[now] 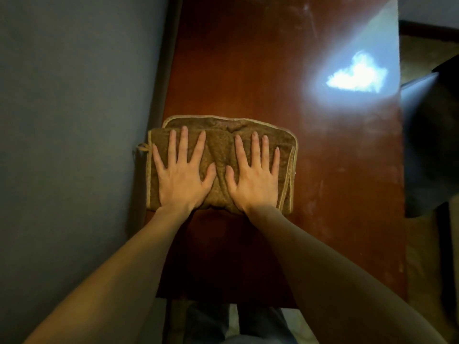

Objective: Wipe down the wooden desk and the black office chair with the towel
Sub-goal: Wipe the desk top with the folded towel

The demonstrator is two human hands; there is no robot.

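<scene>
A folded brown towel with a pale trim lies flat on the reddish-brown wooden desk, near the desk's left edge. My left hand presses flat on the towel's left half, fingers spread. Beside it, my right hand rests flat on the right half, fingers also spread. Neither hand grips the cloth; both palms lie on top of it. The black office chair shows as a dark blurred shape past the desk's right edge.
A grey-blue wall runs along the desk's left side. A bright light reflection glares on the desk's far right part. Pale dusty streaks mark the right side of the desktop. My legs show below the desk's near edge.
</scene>
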